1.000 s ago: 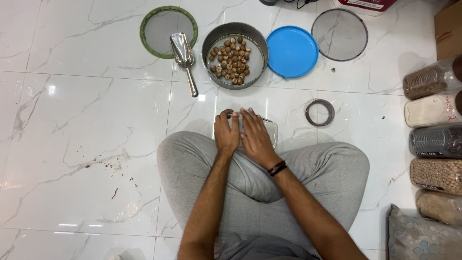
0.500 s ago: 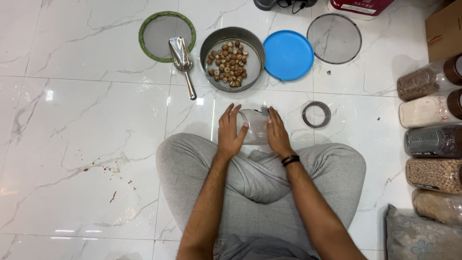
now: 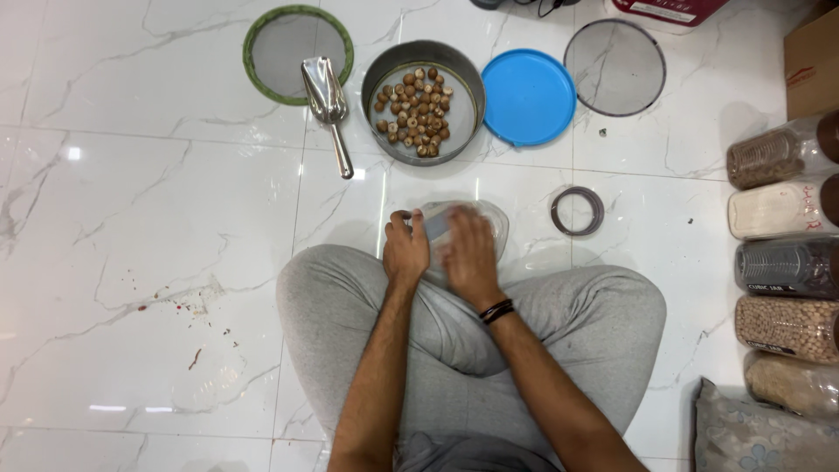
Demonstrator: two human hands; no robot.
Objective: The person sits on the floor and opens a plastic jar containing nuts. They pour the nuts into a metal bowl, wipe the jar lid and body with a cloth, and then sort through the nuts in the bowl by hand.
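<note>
Since half a second ago both hands have drawn together over the clear plastic container (image 3: 494, 223), which they flanked with open palms before. Now the right hand (image 3: 468, 258) lies flat across its top, fingers pointing toward 12 o'clock, slightly blurred, the wrist with its dark bracelet (image 3: 495, 310) bent down toward the lap. The left hand (image 3: 405, 249) sits at the container's 9 o'clock side, fingers curled against its wall, thumb side turned inward. Both hands press on the container; whether the fingers truly clamp it I cannot tell, as the right hand hides most of it. Both forearms run up from 6 o'clock and converge above the crossed legs in grey trousers (image 3: 577, 323).

The container rests on the white marble floor (image 3: 157, 218) just ahead of the knees. At its 12 o'clock stands a round metal pan (image 3: 468, 83) holding brown nuts (image 3: 417, 109). A metal scoop (image 3: 326, 100) lies at 11 o'clock, its bowl over the rim of a green-rimmed sieve (image 3: 297, 52). A blue lid (image 3: 527, 96) touches the pan at 1 o'clock, with a grey mesh sieve (image 3: 614, 67) beyond. A grey ring (image 3: 577, 211) lies at 3 o'clock. Jars of grains (image 3: 782, 245) line the far 3 o'clock edge.
</note>
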